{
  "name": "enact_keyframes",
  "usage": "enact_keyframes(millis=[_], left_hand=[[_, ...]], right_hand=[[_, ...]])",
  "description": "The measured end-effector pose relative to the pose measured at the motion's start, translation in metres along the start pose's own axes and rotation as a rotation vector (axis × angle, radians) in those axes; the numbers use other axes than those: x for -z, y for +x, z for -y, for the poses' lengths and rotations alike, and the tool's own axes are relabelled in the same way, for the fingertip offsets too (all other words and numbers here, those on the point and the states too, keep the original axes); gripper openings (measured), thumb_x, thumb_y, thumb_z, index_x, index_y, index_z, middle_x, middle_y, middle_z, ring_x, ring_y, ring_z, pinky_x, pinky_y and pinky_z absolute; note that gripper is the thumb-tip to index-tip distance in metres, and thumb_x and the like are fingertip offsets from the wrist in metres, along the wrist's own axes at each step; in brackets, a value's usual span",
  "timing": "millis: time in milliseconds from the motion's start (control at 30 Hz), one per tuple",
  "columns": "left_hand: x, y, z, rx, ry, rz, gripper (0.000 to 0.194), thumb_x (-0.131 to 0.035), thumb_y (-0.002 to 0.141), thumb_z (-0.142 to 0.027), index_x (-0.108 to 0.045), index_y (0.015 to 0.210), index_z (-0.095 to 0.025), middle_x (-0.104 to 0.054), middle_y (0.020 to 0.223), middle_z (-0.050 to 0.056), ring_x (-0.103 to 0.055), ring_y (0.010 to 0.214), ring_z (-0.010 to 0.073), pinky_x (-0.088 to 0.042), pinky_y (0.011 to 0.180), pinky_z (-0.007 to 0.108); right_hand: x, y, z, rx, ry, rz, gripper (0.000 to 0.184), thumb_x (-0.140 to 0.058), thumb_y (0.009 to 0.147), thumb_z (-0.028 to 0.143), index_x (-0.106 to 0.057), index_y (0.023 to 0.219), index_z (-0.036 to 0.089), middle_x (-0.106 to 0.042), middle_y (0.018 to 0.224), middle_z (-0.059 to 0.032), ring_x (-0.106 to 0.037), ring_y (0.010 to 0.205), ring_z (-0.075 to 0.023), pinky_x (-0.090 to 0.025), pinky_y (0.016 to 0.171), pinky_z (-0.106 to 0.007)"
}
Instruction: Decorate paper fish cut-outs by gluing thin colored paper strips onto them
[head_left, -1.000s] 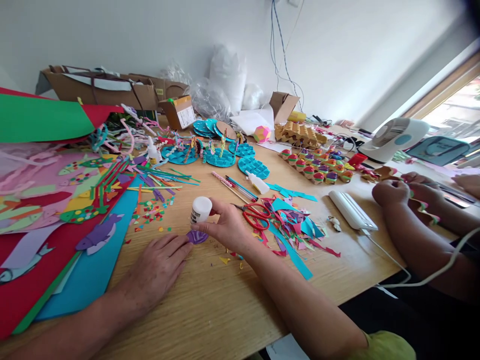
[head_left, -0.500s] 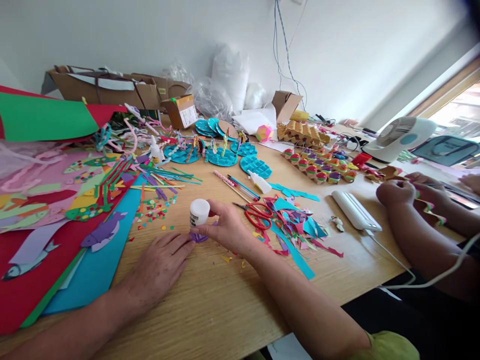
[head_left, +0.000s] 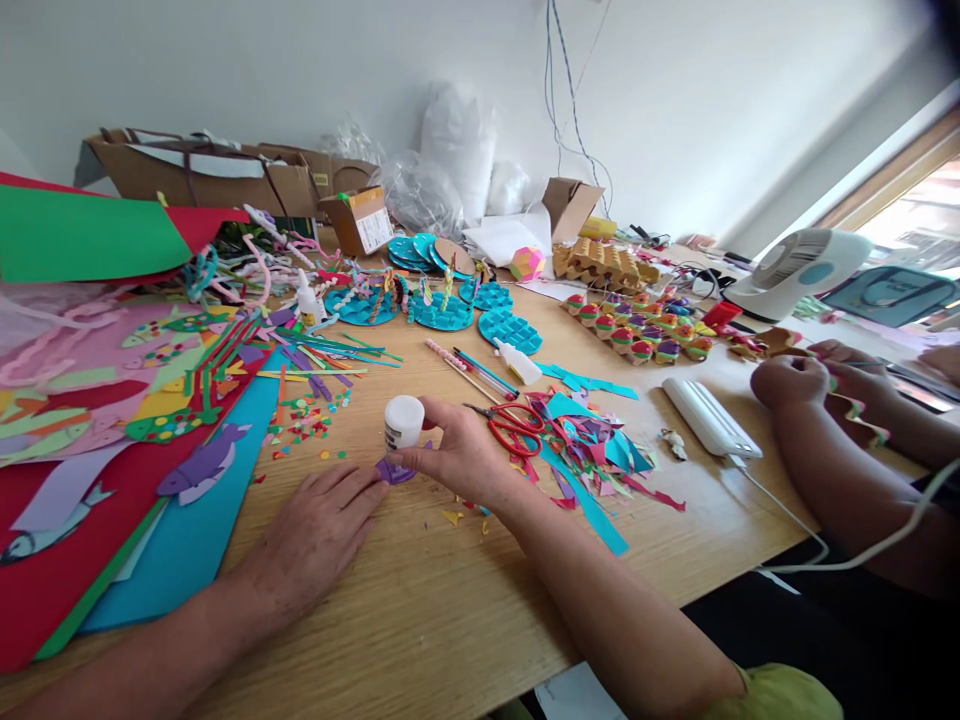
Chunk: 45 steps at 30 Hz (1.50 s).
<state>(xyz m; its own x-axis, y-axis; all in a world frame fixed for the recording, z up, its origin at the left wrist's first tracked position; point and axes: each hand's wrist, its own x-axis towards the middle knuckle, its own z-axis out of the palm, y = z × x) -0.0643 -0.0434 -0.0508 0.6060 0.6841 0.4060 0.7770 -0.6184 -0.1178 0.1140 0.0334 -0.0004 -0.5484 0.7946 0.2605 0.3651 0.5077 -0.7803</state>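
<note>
The right hand's fingers pinch a near-upright white glue stick over the purple paper piece on the table; left hand, fingers flat and together, touches the paper's left edge

"What lies at the middle of the wooden surface?"

"A small purple paper piece. The fingers of the left hand are at its left edge; a white cylindrical plastic bottle, in the right hand, is over it."

"To the right?"

"Red-handled metal scissors, then a multicoloured paper scrap heap, then an oblong white plastic device."

"To the left?"

"Flat red, green and blue sheets, a purple paper fish lying on them."

"Behind?"

"Round blue discs, a multicoloured egg tray to their right, and brown cardboard boxes behind at left."
</note>
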Motion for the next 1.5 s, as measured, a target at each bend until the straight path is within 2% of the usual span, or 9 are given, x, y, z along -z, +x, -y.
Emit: enact_keyframes(millis=[167, 400, 633, 833, 1067, 1300, 1500], left_hand=[[0.0, 0.001, 0.0, 0.004, -0.002, 0.004, 0.035, -0.026, 0.092, -0.018, -0.059, 0.103, -0.013, -0.066, 0.1, 0.007, -0.059, 0.091, 0.0202, -0.05, 0.077, 0.037], [0.001, 0.0, 0.0, 0.012, -0.008, -0.002, 0.036, -0.025, 0.092, -0.02, -0.06, 0.1, -0.013, -0.066, 0.099, 0.007, -0.06, 0.09, 0.021, -0.051, 0.075, 0.038], [0.001, -0.001, 0.001, 0.0, -0.007, 0.014, 0.035, -0.027, 0.091, -0.019, -0.059, 0.104, -0.013, -0.066, 0.102, 0.007, -0.059, 0.091, 0.0202, -0.051, 0.077, 0.036], [0.0, -0.001, 0.0, 0.014, -0.015, 0.017, 0.036, -0.026, 0.092, -0.021, -0.06, 0.102, -0.014, -0.066, 0.101, 0.006, -0.059, 0.092, 0.0206, -0.051, 0.078, 0.038], [0.001, -0.001, 0.001, 0.037, -0.054, 0.055, 0.035, -0.028, 0.091, -0.021, -0.059, 0.105, -0.014, -0.064, 0.105, 0.008, -0.058, 0.094, 0.0205, -0.051, 0.08, 0.038], [0.003, 0.001, 0.0, 0.031, -0.012, 0.024, 0.036, -0.027, 0.091, -0.021, -0.062, 0.101, -0.015, -0.066, 0.101, 0.006, -0.059, 0.092, 0.0203, -0.051, 0.079, 0.036], [0.003, 0.0, 0.0, 0.026, -0.019, 0.021, 0.035, -0.029, 0.091, -0.02, -0.061, 0.102, -0.015, -0.066, 0.102, 0.006, -0.059, 0.093, 0.02, -0.05, 0.08, 0.036]], right_hand=[[-0.002, 0.0, -0.002, -0.001, 0.009, 0.013, 0.02, -0.07, 0.066, 0.026, -0.058, 0.078, 0.015, -0.06, 0.074, 0.001, -0.053, 0.069, -0.0126, -0.039, 0.061, -0.022], [-0.002, 0.002, -0.008, 0.024, -0.019, -0.044, 0.021, -0.069, 0.067, 0.025, -0.058, 0.08, 0.014, -0.059, 0.074, 0.0001, -0.054, 0.071, -0.0132, -0.039, 0.063, -0.023], [0.0, -0.001, -0.005, 0.034, -0.035, 0.029, 0.019, -0.069, 0.067, 0.026, -0.058, 0.078, 0.015, -0.058, 0.073, 0.0009, -0.052, 0.068, -0.0124, -0.038, 0.06, -0.022], [0.003, -0.001, -0.004, 0.021, -0.039, -0.004, 0.02, -0.07, 0.066, 0.025, -0.057, 0.077, 0.015, -0.058, 0.073, 0.0008, -0.053, 0.069, -0.0127, -0.038, 0.062, -0.022], [0.002, -0.002, -0.004, 0.032, -0.021, 0.06, 0.019, -0.068, 0.068, 0.027, -0.058, 0.079, 0.015, -0.058, 0.073, 0.0013, -0.053, 0.068, -0.0122, -0.038, 0.06, -0.022], [0.016, -0.002, -0.011, -0.028, -0.06, 0.031, 0.023, -0.069, 0.068, 0.029, -0.059, 0.083, 0.015, -0.061, 0.078, 0.0004, -0.053, 0.072, -0.0133, -0.039, 0.066, -0.024], [0.01, -0.001, -0.011, -0.015, -0.028, -0.001, 0.023, -0.07, 0.067, 0.028, -0.059, 0.084, 0.014, -0.06, 0.078, -0.0001, -0.053, 0.072, -0.0133, -0.04, 0.066, -0.024]])
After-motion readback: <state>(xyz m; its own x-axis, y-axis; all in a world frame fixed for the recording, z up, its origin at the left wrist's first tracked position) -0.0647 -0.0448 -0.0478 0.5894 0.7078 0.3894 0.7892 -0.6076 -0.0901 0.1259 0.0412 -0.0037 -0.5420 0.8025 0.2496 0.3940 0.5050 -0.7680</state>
